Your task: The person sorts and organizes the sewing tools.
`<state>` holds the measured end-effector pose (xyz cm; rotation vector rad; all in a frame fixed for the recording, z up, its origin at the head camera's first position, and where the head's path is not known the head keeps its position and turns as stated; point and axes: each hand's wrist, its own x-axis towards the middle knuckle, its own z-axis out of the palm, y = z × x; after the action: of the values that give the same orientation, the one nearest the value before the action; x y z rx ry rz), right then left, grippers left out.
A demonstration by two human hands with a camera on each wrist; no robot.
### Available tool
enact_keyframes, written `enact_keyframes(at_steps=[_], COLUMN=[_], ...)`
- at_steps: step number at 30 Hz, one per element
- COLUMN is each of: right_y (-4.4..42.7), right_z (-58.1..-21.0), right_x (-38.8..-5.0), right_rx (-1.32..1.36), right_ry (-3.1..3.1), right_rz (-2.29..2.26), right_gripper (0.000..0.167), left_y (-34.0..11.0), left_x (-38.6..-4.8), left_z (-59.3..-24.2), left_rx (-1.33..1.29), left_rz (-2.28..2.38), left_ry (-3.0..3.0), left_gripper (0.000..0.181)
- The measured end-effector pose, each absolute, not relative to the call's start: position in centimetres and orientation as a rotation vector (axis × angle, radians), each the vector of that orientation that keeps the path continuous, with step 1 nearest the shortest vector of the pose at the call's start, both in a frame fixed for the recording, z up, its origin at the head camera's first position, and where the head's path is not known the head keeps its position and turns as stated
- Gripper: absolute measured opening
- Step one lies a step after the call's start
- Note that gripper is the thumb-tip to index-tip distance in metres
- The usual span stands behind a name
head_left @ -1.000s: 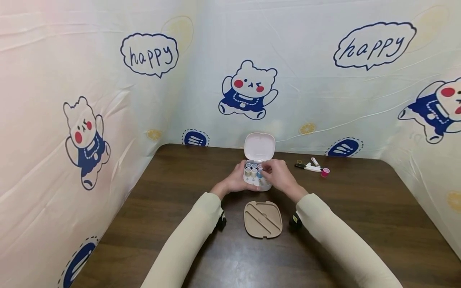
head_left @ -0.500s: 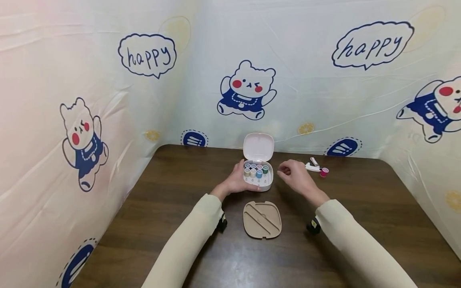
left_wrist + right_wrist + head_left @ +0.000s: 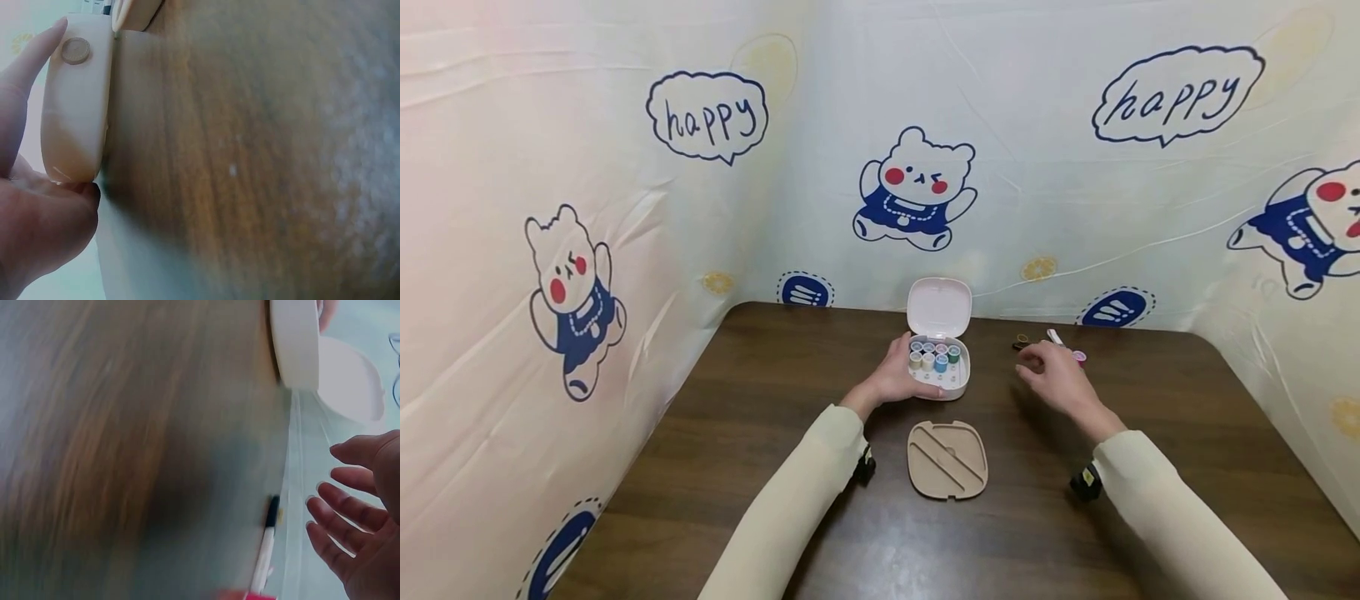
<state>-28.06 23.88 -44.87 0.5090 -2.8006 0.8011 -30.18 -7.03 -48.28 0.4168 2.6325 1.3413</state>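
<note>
A small white sewing box [image 3: 957, 382] stands with its lid [image 3: 940, 307] up near the back of the table. Inside it several thread spools [image 3: 928, 361] in white, blue, green and other colours stand in two rows. My left hand [image 3: 891, 375] grips the box's left side, its thumb along the front by a round brown button [image 3: 75, 51]. To the right, my right hand [image 3: 1060, 379] hovers with relaxed, spread fingers and nothing in them. Near it lie a pink spool [image 3: 1078, 357] and a white pen-like tool with a black end [image 3: 273, 511], partly hidden by the hand in the head view.
A beige tray [image 3: 947, 479] with diagonal ridges lies on the brown table [image 3: 760, 400] in front of the box. A small white item [image 3: 1055, 336] lies behind my right hand. Printed cloth [image 3: 1045, 200] hangs along the table's back and sides.
My right hand has left the spools in the box and moved right, over the loose items. A green spool shows at the right of the spool rows. The left hand stays on the box.
</note>
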Motion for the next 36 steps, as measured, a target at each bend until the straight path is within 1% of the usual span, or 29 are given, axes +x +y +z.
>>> enact_keyframes(at_steps=[4,13,19,23,26,30,33,36], right_y=[25.5,28.5,29.8,30.3,30.5,30.7,31.0,31.0], right_z=[-44.7,-45.0,-45.7,-46.1,-46.2,-46.5,-46.8,-47.2], right_x=[-27.6,-27.3,-27.2,-27.6,-27.9,-28.5,-28.9,-29.1], right_rx=[0.403,0.335,0.221,0.08,-0.025,-0.094,-0.142,-0.231], right_ry=[-2.804,-2.713,-2.743,-2.776,-2.781,-2.743,-2.718,-2.712], right_rz=[0.846,0.821,0.795,0.803,0.851,0.953,1.038,1.112], right_gripper=[0.021,0.024,0.025,0.035,0.046,0.058,0.061,0.06], left_y=[-7.0,-7.2,-7.2,-7.3,-7.3,-7.3,-7.3,-7.2], left_x=[-30.4,-29.8,-29.8,-29.9,-30.1,-30.4,-30.4,-30.1], left_z=[-48.8,-48.3,-48.3,-48.3,-48.3,-48.5,-48.5,-48.3], left_rx=[0.424,0.431,0.426,0.431,0.428,0.412,0.409,0.406], left_rz=[1.322,1.334,1.314,1.308,1.308,1.314,1.299,1.298], left_ry=[2.633,2.644,2.639,2.643,2.645,2.642,2.65,2.645], left_gripper=[0.129,0.123,0.121,0.121,0.123,0.125,0.125,0.124])
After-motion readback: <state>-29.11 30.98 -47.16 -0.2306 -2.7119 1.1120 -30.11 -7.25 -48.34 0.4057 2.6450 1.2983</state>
